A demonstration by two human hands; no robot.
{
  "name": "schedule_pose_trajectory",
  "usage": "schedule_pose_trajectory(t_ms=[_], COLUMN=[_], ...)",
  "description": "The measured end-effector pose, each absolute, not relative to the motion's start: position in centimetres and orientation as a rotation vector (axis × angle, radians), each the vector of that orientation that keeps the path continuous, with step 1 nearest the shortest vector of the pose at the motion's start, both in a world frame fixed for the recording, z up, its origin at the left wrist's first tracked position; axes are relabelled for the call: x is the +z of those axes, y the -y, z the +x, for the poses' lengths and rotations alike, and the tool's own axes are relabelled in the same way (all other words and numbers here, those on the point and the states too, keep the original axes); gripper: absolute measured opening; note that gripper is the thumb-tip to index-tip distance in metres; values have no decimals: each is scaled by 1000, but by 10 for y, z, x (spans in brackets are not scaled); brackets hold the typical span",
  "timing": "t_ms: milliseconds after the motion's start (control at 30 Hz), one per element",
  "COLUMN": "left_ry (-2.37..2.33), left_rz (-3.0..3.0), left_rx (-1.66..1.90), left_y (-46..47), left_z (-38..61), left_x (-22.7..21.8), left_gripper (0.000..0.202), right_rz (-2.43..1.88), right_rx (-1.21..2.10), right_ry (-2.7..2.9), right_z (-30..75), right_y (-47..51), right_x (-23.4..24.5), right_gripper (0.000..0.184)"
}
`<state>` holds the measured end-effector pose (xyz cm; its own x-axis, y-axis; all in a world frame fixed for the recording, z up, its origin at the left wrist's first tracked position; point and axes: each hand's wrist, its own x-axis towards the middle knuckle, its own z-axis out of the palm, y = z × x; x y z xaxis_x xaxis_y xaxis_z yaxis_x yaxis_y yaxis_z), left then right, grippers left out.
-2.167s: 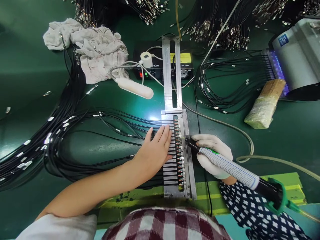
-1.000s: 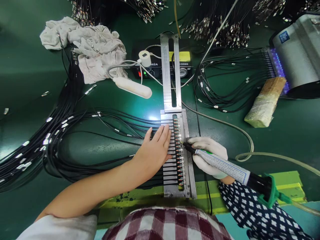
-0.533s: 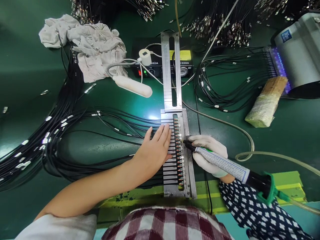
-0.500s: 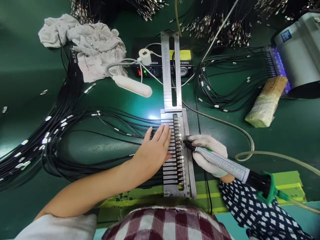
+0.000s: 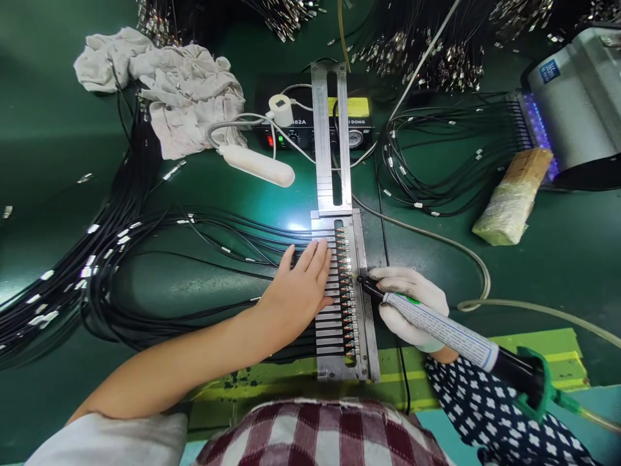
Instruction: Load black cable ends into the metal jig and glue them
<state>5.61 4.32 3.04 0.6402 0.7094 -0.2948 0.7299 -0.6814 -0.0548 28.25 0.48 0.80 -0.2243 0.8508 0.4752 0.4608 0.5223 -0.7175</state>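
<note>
My bare left hand [image 5: 298,285] lies flat, fingers stretched, over the left side of a slotted metal fixture [image 5: 330,370]. Black cables [image 5: 194,317] run from the left into its slots, their metal-tipped ends [image 5: 348,317] in a column along the fixture's right part. In a white glove, my right hand [image 5: 412,304] is closed around a glue syringe [image 5: 441,330] with a printed label and a green cap joined to a hose. The syringe's dark nozzle points left, close to the middle of the column; whether it touches a cable end I cannot tell.
Behind the fixture stands a black dispenser box [image 5: 301,129] with a gauge. A white lamp [image 5: 257,166] shines from the left of it. Crumpled white cloth [image 5: 194,97] lies back left. At right are a wrapped block [image 5: 512,200] and a grey machine [image 5: 577,110] with violet light.
My right hand and the syringe have shifted slightly right and down along the column. My left hand stays in place on the fixture.
</note>
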Motion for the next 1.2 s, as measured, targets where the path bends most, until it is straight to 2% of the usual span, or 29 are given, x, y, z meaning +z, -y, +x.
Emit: schedule_pose_trajectory(t_ms=[300,1200], left_ry=[-1215,-1213], left_rz=[2762,2757], left_rx=[-475,-505], left_y=[-43,-44], left_z=[56,57], left_x=[31,33], left_gripper=[70,69], right_rz=[-1118,-1098], right_rx=[556,547], right_ry=[1910,1892], right_z=[279,280], right_y=[-8,-6], right_x=[10,8], right_gripper=[12,14])
